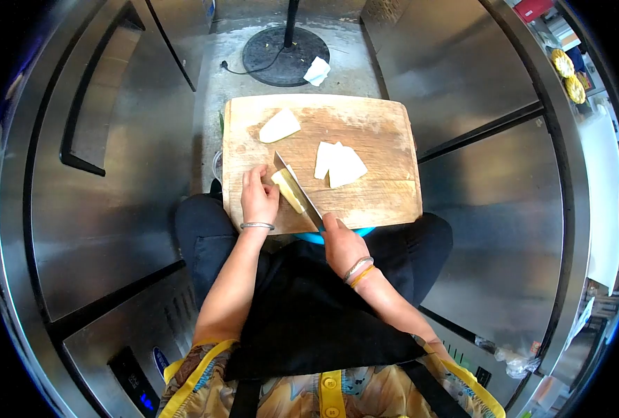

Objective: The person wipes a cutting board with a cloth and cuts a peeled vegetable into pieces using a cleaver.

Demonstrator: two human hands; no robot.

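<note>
My right hand (344, 244) is wrapped round the handle of a kitchen knife (301, 189), its wide blade slanting up and left over the board. Right along the blade's left side lies a pale yellowish vegetable piece (288, 191). My left hand (258, 198) steadies that piece with bent fingers, fingertips at its upper left end. On the wooden cutting board (379, 125) are a flat white slice (280, 126) at the upper left and a few overlapping white pieces (344, 166) right of the knife.
The board rests across my lap, with a blue rim (311, 237) showing beneath its near edge. Steel cabinets (149, 209) close in on both sides. Beyond the board stand a black round base with a pole (268, 59) and a crumpled white paper (317, 71).
</note>
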